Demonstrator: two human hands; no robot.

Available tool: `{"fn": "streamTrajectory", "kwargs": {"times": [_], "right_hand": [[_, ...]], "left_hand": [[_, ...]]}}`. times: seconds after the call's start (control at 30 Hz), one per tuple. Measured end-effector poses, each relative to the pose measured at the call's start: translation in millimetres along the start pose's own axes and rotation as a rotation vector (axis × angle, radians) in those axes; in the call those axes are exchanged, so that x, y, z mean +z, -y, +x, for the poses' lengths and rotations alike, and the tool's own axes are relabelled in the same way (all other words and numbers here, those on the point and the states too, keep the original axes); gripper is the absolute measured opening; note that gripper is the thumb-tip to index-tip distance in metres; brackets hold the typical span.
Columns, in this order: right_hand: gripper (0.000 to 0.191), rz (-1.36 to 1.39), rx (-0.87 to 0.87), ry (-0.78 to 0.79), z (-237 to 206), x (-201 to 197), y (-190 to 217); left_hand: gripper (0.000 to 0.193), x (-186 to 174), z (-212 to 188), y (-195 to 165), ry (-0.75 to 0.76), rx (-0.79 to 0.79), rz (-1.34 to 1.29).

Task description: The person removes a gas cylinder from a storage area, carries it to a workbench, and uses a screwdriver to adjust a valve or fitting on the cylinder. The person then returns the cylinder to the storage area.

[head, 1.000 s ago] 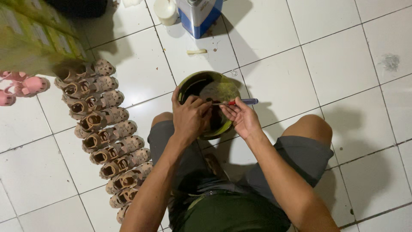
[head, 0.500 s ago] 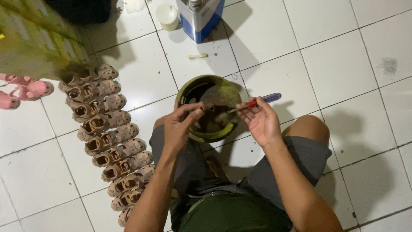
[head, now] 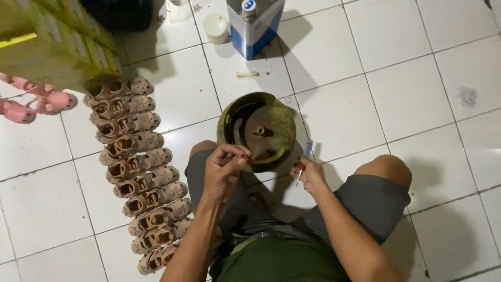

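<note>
My left hand [head: 223, 169] is curled, thumb and fingertips pinched on something small and reddish, maybe a rubber seal, too small to tell. It sits at the near rim of the green gas cylinder [head: 259, 130], just touching or just short of it; can't say which. My right hand [head: 311, 175] is closed round one screwdriver [head: 303, 159], red and blue handle, tip pointing down toward the floor, held just right of the cylinder and off it.

The cylinder stands upright on the white tiled floor [head: 407, 78] between my knees, seen from the top: round collar, valve in the middle, paint worn.

Counts:
- One gas cylinder.
- One screwdriver.
- One blue and white rectangular tin can [head: 254, 23] with a capped spout, standing beyond the cylinder.
- One white cup [head: 216, 27] just left of the can.
- One small pale stick-like bit [head: 247, 74] on the tile between can and cylinder.
- One row of brown perforated clogs [head: 138, 172] on my left, overlapping each other, running from far to near. I count about ten; the near ones overlap too much to be sure.
- Pink clogs [head: 31, 102] at the far left edge, at least two, partly cut off.
- One yellow-green crate-like stack [head: 47, 42] in the top left corner, above the clog row.

Both knees are bent; I'm in grey shorts [head: 373, 201], and the cylinder is close to my left knee.
</note>
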State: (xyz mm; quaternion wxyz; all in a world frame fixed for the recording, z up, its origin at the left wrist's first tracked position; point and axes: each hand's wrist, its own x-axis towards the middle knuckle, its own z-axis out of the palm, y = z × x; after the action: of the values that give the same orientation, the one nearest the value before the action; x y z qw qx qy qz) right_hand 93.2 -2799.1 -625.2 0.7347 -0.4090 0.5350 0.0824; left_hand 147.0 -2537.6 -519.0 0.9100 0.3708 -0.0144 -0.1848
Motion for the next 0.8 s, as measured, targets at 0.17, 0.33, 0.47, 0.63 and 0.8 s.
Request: {"fn": "streamTrajectory", "kwargs": {"times": [0.17,0.33,0.47,0.63,0.8], "right_hand": [[0.024,-0.123,0.162,-0.111,-7.1,14.5,-44.9],[0.029,-0.271,0.178,-0.082,-19.8,14.6,-63.3],[0.033,-0.54,-0.008,-0.144,-21.3,13.4,-52.8],[0.033,-0.261,-0.798,0.012,-51.6,13.8,17.0],[0.036,-0.708,-0.745,0.417,-73.5,80.8,73.5]], "left_hand": [[0.014,18.5,-51.7,-10.4,-0.153,0.064,0.292],[0.026,42.7,-81.6,-19.0,-0.201,0.089,0.568],[0.026,58.0,-73.2,-15.8,-0.106,0.028,0.373],[0.028,51.4,-67.7,-7.6,-0.072,-0.003,0.267],[0.021,8.4,-38.1,15.6,-0.236,0.179,0.185]]}}
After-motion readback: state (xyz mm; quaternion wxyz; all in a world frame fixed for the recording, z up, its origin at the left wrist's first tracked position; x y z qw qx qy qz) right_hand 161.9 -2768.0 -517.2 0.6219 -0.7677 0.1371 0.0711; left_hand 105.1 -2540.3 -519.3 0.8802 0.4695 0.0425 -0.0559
